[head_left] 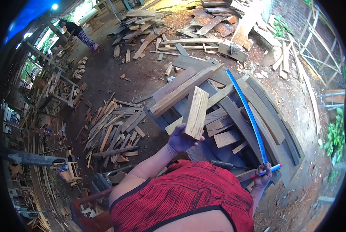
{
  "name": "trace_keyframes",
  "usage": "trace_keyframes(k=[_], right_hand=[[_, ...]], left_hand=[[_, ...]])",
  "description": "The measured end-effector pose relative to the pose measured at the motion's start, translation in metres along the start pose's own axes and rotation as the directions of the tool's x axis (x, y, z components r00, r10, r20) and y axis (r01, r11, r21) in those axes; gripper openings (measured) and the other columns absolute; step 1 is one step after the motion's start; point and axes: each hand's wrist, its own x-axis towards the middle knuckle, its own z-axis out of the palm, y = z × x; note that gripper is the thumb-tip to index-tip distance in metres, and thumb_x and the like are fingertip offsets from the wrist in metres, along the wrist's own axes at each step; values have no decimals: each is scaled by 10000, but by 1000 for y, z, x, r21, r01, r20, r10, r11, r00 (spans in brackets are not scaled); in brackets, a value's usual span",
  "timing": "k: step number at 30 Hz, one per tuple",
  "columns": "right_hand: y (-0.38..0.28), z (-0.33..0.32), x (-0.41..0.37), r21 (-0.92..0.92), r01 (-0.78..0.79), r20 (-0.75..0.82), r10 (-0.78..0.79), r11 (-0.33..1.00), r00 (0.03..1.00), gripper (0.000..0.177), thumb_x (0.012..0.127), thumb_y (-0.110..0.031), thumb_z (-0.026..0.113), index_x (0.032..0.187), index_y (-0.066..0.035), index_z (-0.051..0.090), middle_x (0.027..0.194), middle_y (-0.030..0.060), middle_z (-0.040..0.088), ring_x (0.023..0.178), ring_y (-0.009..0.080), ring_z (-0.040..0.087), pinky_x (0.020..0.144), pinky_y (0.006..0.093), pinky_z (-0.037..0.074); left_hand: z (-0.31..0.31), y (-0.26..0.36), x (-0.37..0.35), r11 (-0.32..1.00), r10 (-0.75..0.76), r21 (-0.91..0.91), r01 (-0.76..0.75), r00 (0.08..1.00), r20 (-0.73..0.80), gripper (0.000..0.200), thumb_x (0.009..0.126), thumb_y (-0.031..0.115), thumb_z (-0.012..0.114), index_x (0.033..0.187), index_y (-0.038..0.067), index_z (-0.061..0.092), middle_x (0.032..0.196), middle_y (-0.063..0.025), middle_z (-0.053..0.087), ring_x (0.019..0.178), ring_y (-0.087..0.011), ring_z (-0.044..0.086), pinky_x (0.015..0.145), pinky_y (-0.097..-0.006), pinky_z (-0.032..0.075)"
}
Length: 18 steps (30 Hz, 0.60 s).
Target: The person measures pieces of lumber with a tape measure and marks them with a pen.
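My left hand (pixel 179 141) grips a short, rough-faced wood block (pixel 197 112) by its lower end and holds it tilted up above the work table. Low on the right, my right hand (pixel 262 177) is closed around a red-and-blue pen (pixel 274 168) and the near end of a long blue measuring tape (pixel 245 105). The tape stretches away from me over the boards, with fine marks along it. Planks (pixel 240 123) and short wood blocks (pixel 226 139) lie beneath both hands. Close to my body rests a dark-handled tool with a thin shaft (pixel 222 164).
Left of the table, a heap of wood offcuts (pixel 113 127) covers the ground. More boards (pixel 207 25) are piled at the back. A person (pixel 78 33) bends over at the far left. Long strips (pixel 304 83) lean along the right, near a green plant (pixel 333 133).
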Motion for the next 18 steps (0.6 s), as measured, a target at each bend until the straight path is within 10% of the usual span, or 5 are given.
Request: trace_keyframes(k=[8,18], right_hand=[[1,9,1,-24,-22,20,22,999,1000,202,882,-106,530,1055,-3,516,752,90,530,530,109,491,416,226,404],[-2,6,-1,-33,-8,-23,7,999,1000,175,886,-109,537,1029,-8,521,754,87,532,525,111,492,417,228,408]], left_hand=[[15,63,3,831,350,-449,-328,936,-37,708,749,388,675,1272,-3,403,1183,-163,477,1079,-312,514,845,-422,513],[21,113,-14,709,673,-279,-647,740,-6,666,751,359,660,1268,4,437,1220,-198,503,1094,-334,514,869,-459,508]])
